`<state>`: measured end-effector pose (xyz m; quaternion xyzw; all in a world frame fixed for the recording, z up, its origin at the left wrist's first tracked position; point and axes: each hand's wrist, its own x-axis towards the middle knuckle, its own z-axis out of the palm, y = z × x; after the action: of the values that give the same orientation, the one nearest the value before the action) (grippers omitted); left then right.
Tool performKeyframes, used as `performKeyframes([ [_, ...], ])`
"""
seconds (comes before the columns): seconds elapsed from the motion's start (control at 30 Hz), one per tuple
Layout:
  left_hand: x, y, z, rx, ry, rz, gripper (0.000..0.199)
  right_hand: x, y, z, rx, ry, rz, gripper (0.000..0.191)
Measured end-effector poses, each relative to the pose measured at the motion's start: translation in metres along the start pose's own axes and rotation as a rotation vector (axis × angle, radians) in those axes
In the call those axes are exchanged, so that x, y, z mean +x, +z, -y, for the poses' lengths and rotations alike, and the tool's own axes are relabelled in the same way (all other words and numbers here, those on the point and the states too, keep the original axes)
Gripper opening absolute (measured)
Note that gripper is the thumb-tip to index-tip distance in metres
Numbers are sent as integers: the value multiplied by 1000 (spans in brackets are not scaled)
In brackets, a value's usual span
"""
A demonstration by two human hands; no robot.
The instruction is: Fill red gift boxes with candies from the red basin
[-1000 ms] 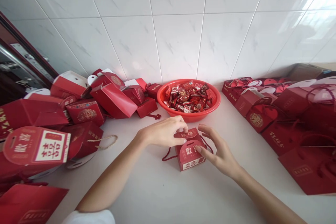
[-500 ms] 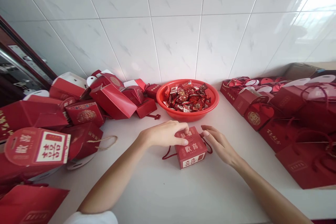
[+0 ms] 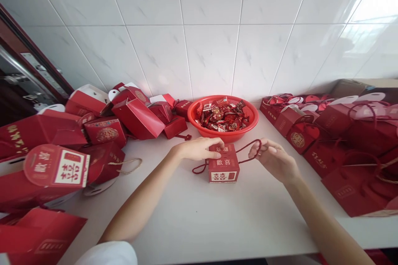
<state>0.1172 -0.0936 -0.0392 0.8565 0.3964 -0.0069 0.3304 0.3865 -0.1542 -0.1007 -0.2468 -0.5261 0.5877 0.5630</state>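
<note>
Inward from the table's (image 3: 186, 227) near edge, our red box (image 3: 224, 165), reading 歡喜 and 囍, sits under our left hand (image 3: 200, 149), fingers narrowly parted, apparently touching its top; our right hand's (image 3: 273, 158) fingers hold its cord (image 3: 248, 145). Toward the wall-side edge stands a basket (image 3: 224, 133) of wrapped sweets (image 3: 222, 115).

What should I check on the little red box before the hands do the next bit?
1. Box sitting flat on the table: ok.
2. Top flaps folded down: ok.
3. Left hand at the box's top: ok.
4. Right cord loop held by the right hand: ok.
5. Left cord loop held too: not ok, it's loose beside the box.
6. Something inside the box: cannot tell, it's closed.
</note>
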Motion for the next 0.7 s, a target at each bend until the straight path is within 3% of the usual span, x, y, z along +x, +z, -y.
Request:
performKeyframes([
  [0.23, -2, 5, -7, 107, -51, -120, 35, -1, 17, -12, -236, 70, 185, 33],
  [0.43, -9, 9, -18, 135, 43, -256, 28, -3, 30, -11, -462, 62, 240, 35],
  [0.57, -19, 0, -26, -136, 121, -334, 34, 0, 28, -9, -457, 63, 256, 37],
  [0.7, -33, -12, -36, -471, 192, -391, 42, 9, 30, 5, -410, 47, 154, 32],
])
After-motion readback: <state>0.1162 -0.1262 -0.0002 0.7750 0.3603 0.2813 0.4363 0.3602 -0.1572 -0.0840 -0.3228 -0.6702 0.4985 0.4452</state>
